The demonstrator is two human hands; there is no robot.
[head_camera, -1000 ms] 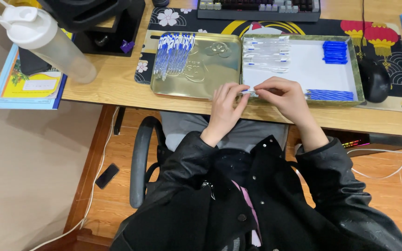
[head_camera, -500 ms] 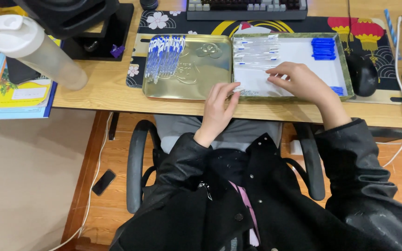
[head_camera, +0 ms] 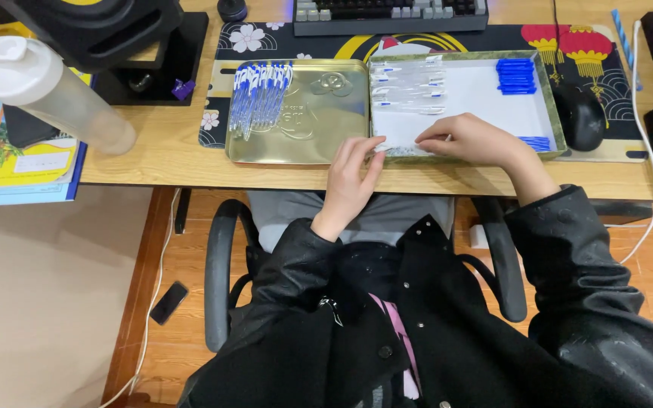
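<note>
Gold-coloured metal tray (head_camera: 319,143) and a white-lined box tray (head_camera: 478,98) sit side by side on a wooden desk (head_camera: 160,155) at the centre top of the frame, with a seated person in a black jacket (head_camera: 432,332) leaning over them. Both hands meet at the lower left corner of the white-lined tray: the left hand (head_camera: 351,175) rests at the seam between the two trays, its fingers (head_camera: 363,149) held close together and curled over the rim, while the right hand (head_camera: 471,141) lies flat inside the tray, fingertips pinched narrowly toward the left; what they pinch, if anything, is too small to tell. Clear pen barrels (head_camera: 406,85) lie in the upper left part of the same tray, long axes running left to right, parallel and stacked in a column just above the hands. Blue pen caps (head_camera: 515,75) are piled in its upper right corner, with a few more blue caps (head_camera: 536,142) at the lower right edge, beside the right wrist. Finished blue-and-clear pens (head_camera: 260,97) lie bunched in the upper left of the gold tray, long axes running top to bottom. A keyboard (head_camera: 391,13) crosses the top edge, a black mouse (head_camera: 582,115) sits right of the trays, and a translucent bottle (head_camera: 51,87) lies at the upper left.
</note>
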